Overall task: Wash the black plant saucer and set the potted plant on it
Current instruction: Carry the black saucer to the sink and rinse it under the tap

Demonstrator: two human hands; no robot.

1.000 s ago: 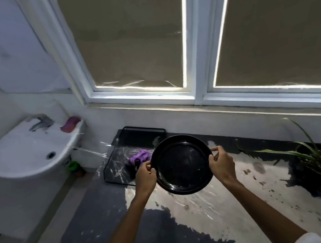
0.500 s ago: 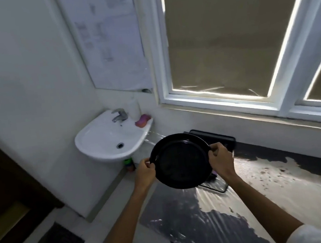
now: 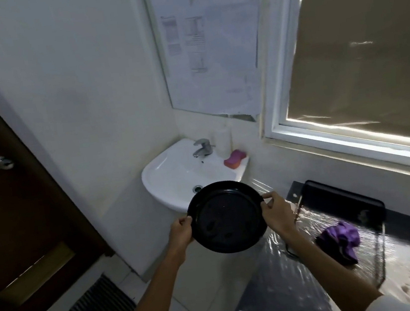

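- At the centre of the frame, a round black plastic plant saucer hangs in the air with its hollow face tipped toward the camera.
- The left hand curls round the rim at the saucer's left edge. The right hand pinches the rim at the right edge, thumb on the near face.
- Just up-frame of the saucer sits a white wall-mounted ceramic sink. The saucer's far rim overlaps the sink's front lip in the picture, though I cannot tell whether they touch.
- A chrome tap stands at the back of the basin, straight up-frame from the saucer.
- A pink sponge lies on the sink's right ledge, nearer the right hand.
- Being round, the saucer has no long axis to line up. The coming move probably only needs it carried up-frame, over the lip and under the spout.
- No potted plant is in view.
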